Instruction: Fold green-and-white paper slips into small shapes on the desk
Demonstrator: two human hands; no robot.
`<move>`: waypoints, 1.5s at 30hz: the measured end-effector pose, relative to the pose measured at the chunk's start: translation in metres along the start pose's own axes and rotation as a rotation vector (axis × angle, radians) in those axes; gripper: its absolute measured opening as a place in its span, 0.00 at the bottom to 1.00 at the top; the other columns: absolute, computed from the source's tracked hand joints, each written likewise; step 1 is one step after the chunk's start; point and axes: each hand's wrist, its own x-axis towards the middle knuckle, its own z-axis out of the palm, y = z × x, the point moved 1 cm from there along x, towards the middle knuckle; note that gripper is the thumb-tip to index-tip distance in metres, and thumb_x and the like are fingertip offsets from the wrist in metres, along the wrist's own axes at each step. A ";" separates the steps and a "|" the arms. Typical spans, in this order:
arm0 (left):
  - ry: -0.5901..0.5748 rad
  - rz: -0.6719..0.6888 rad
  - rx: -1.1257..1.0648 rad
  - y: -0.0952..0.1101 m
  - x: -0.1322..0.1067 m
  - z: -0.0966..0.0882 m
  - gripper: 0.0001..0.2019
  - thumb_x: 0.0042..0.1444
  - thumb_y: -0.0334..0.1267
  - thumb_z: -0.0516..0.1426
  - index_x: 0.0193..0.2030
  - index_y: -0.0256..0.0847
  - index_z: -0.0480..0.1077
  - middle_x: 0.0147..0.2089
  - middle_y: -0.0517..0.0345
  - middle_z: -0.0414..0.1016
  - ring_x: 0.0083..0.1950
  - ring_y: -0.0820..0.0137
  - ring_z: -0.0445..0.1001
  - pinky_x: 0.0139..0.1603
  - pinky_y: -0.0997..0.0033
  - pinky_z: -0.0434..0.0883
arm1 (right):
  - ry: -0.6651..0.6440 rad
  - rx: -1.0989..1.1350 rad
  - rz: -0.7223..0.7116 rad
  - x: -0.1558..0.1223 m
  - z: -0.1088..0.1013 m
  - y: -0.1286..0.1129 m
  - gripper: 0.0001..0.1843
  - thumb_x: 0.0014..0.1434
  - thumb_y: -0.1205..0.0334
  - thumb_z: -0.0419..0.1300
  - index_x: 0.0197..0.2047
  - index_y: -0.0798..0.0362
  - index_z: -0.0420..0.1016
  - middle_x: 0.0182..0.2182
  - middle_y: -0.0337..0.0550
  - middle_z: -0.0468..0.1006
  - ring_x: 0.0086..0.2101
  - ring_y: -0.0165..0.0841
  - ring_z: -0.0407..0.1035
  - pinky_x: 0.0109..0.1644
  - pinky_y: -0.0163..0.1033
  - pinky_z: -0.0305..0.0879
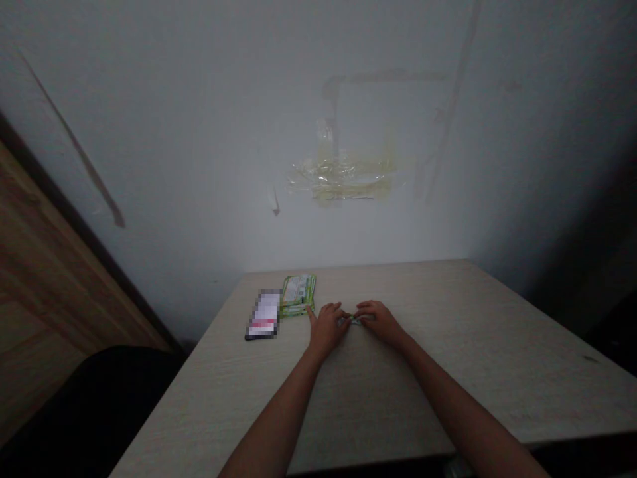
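Between my hands, low on the table, is a small, flat green-and-white piece (355,320); most of it is hidden by my fingers, and its kind is unclear. My left hand (327,327) is closed at its left end, with one finger sticking out toward the stack. At the right end, my right hand (381,323) has its fingers bent and closed on the same piece. Just beyond my left hand lies a stack of green-and-white printed packets (298,292). A phone (264,315) with a lit, blurred-out screen lies left of the stack.
The pale wooden table (448,372) reaches back to a grey wall (199,166) with old tape (348,176) on it. A black chair back (99,398) stands by the table's left edge, near a wooden panel (40,285).
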 end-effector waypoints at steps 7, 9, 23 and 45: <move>-0.011 -0.053 0.030 0.002 0.000 -0.002 0.10 0.59 0.46 0.55 0.44 0.57 0.77 0.62 0.59 0.69 0.65 0.57 0.60 0.67 0.31 0.32 | -0.024 -0.061 0.004 0.000 0.000 -0.004 0.08 0.54 0.60 0.62 0.38 0.46 0.82 0.47 0.44 0.78 0.50 0.38 0.68 0.58 0.47 0.60; 0.016 -0.063 0.023 0.001 0.001 -0.002 0.10 0.59 0.46 0.55 0.43 0.56 0.77 0.61 0.59 0.70 0.65 0.57 0.60 0.67 0.31 0.33 | -0.024 -0.071 -0.002 0.000 0.000 -0.005 0.09 0.55 0.59 0.62 0.38 0.46 0.81 0.47 0.44 0.77 0.50 0.38 0.68 0.57 0.46 0.60; 0.124 -0.150 -0.071 -0.004 0.004 -0.001 0.07 0.57 0.45 0.57 0.35 0.51 0.77 0.56 0.60 0.74 0.60 0.61 0.66 0.67 0.36 0.33 | -0.028 -0.096 0.001 -0.001 0.001 -0.006 0.12 0.54 0.59 0.62 0.43 0.44 0.81 0.47 0.43 0.77 0.50 0.39 0.67 0.57 0.47 0.60; -0.073 -0.151 0.111 -0.004 -0.001 -0.008 0.16 0.56 0.49 0.58 0.52 0.62 0.71 0.67 0.58 0.61 0.71 0.51 0.48 0.62 0.24 0.37 | -0.049 -0.105 0.022 -0.001 0.000 -0.008 0.11 0.55 0.60 0.62 0.42 0.45 0.81 0.48 0.45 0.76 0.51 0.39 0.67 0.58 0.47 0.60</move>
